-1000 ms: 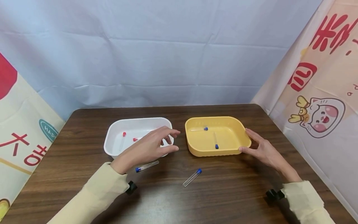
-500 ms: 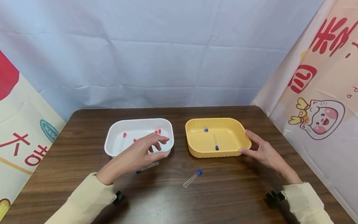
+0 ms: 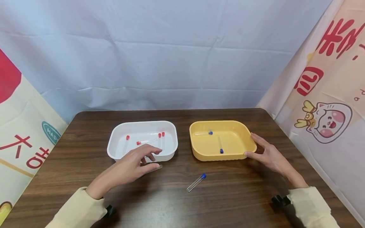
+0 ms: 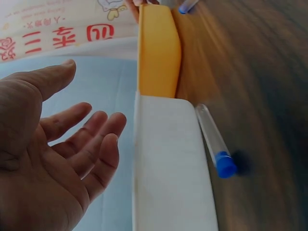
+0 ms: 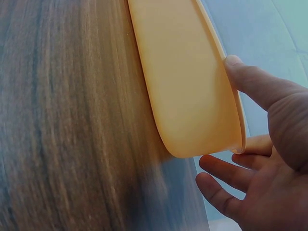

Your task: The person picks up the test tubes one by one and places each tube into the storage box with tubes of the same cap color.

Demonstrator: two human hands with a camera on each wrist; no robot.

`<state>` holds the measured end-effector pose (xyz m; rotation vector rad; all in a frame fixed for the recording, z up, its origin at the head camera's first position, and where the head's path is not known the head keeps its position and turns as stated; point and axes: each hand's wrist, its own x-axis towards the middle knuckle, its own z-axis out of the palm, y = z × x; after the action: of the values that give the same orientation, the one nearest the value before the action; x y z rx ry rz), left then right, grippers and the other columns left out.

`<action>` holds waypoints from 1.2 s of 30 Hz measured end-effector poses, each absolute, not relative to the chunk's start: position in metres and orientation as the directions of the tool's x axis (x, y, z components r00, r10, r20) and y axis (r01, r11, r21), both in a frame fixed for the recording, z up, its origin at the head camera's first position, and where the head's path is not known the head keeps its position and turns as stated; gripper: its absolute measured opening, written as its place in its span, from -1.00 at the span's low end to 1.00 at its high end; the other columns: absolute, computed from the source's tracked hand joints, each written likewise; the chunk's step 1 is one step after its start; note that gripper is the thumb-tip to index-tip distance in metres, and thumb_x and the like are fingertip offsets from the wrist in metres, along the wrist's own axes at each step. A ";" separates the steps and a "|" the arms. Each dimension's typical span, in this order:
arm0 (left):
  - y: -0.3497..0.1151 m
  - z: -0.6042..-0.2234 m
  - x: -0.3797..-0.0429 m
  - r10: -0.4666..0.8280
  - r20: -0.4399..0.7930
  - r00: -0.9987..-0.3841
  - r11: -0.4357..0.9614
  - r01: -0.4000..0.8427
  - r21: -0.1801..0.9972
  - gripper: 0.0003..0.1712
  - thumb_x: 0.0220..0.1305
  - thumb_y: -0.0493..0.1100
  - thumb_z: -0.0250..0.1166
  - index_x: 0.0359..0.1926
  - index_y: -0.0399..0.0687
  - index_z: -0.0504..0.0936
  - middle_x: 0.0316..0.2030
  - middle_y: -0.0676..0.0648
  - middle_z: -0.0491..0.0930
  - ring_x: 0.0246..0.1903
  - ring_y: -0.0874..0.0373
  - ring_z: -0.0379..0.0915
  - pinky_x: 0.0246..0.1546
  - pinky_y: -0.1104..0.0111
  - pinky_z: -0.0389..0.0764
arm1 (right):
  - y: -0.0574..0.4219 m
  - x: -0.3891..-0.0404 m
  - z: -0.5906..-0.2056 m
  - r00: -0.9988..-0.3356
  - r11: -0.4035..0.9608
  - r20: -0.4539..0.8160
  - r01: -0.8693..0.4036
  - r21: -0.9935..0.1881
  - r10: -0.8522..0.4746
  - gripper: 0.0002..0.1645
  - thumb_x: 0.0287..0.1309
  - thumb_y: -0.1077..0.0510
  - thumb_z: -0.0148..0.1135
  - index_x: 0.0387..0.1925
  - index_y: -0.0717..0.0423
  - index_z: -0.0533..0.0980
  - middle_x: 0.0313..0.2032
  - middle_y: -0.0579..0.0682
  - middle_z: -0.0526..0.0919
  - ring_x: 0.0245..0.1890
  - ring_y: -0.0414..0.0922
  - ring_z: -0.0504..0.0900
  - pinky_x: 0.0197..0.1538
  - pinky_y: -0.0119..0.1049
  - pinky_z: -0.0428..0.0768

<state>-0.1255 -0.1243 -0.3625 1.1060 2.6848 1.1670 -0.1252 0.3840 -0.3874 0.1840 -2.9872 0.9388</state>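
The left hand point(image 3: 125, 167) hangs by the front edge of the white tray point(image 3: 142, 126). Its fingers are spread a bit and softly bent, with a gap to the thumb. From above, it hides most of one tube point(image 4: 214, 139); only the clear end pokes out. The left wrist view shows the blue cap too. That tube lies on the table point(image 3: 233, 190) beside the tray's front wall; I can't tell if they touch.

The right hand point(image 3: 271, 156) touches the yellow tray point(image 3: 219, 157), fingers spread: the thumb on the rim by the front right corner, another finger at the right edge, its tip hard to see.

A second blue-capped tube point(image 3: 196, 182) lies in front of the yellow tray's front left corner. The table's front edge is cut off.

Inside the yellow tray, one tube point(image 3: 203, 133) lies near the back left corner; another has its cap near the front edge. The red-capped tubes point(image 3: 146, 141) in the white tray are so clear that their ends fade away. Both sleeves point(image 3: 81, 210) are cut off.
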 end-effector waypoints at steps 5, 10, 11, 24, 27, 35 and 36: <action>-0.130 -0.370 -0.122 0.605 0.229 -0.762 0.491 0.584 0.646 -0.56 0.34 -0.07 0.45 0.20 0.02 0.63 -0.01 0.10 0.66 -0.16 0.32 0.61 -0.13 0.32 0.64 | 0.384 -0.125 -0.388 -0.993 0.814 0.042 -0.115 -0.569 -0.111 0.22 0.24 -0.16 0.47 0.58 0.36 0.00 0.53 0.40 0.11 0.40 0.42 0.28 0.26 0.31 0.39; -0.136 -0.378 -0.119 0.600 0.215 -0.770 0.499 0.571 0.652 -0.59 0.34 -0.09 0.45 0.16 0.00 0.65 -0.03 0.08 0.68 -0.18 0.35 0.60 -0.10 0.28 0.63 | 0.384 -0.124 -0.389 -0.992 0.814 0.052 -0.127 -0.567 -0.119 0.20 0.25 -0.14 0.46 0.58 0.36 0.01 0.53 0.39 0.12 0.38 0.39 0.33 0.25 0.27 0.41; -0.137 -0.379 -0.119 0.597 0.208 -0.775 0.506 0.565 0.652 -0.59 0.34 -0.09 0.45 0.17 0.00 0.65 -0.03 0.07 0.68 -0.18 0.37 0.60 -0.09 0.28 0.63 | 0.384 -0.124 -0.389 -0.991 0.812 0.053 -0.128 -0.569 -0.120 0.20 0.25 -0.14 0.46 0.58 0.36 0.01 0.53 0.39 0.12 0.38 0.38 0.34 0.25 0.27 0.41; -0.153 -0.392 -0.114 0.602 0.186 -0.777 0.533 0.564 0.631 -0.62 0.37 -0.11 0.43 0.15 -0.09 0.65 -0.08 0.04 0.69 -0.23 0.36 0.53 -0.16 0.32 0.60 | 0.385 -0.125 -0.389 -0.993 0.813 0.046 -0.115 -0.571 -0.108 0.22 0.24 -0.15 0.47 0.59 0.34 0.00 0.53 0.39 0.11 0.40 0.41 0.29 0.26 0.31 0.39; -0.153 -0.395 -0.114 0.601 0.183 -0.778 0.541 0.565 0.624 -0.63 0.35 -0.13 0.44 0.13 -0.09 0.66 -0.09 0.04 0.69 -0.25 0.35 0.52 -0.21 0.35 0.60 | 0.385 -0.125 -0.389 -0.994 0.814 0.039 -0.109 -0.571 -0.106 0.23 0.24 -0.16 0.47 0.59 0.34 -0.01 0.54 0.39 0.10 0.40 0.42 0.27 0.27 0.33 0.39; -0.152 -0.404 -0.109 0.585 0.212 -0.783 0.578 0.585 0.569 -0.64 0.31 -0.17 0.46 0.10 -0.09 0.68 -0.04 0.04 0.71 -0.15 0.21 0.61 -0.09 0.26 0.63 | 0.385 -0.125 -0.389 -0.993 0.807 0.035 -0.110 -0.580 -0.110 0.23 0.24 -0.16 0.47 0.60 0.31 -0.01 0.54 0.37 0.09 0.42 0.41 0.24 0.28 0.37 0.35; -0.152 -0.405 -0.108 0.576 0.214 -0.789 0.590 0.583 0.558 -0.64 0.31 -0.17 0.47 0.10 -0.08 0.69 -0.03 0.05 0.71 -0.12 0.20 0.61 -0.06 0.24 0.63 | 0.385 -0.125 -0.388 -0.993 0.807 0.037 -0.112 -0.580 -0.111 0.23 0.24 -0.16 0.47 0.60 0.31 -0.01 0.55 0.37 0.09 0.43 0.41 0.23 0.28 0.38 0.35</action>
<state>-0.1084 -0.1521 -0.4049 1.0246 2.8109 0.9935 -0.1255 0.3854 -0.3885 0.1839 -2.9853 0.9579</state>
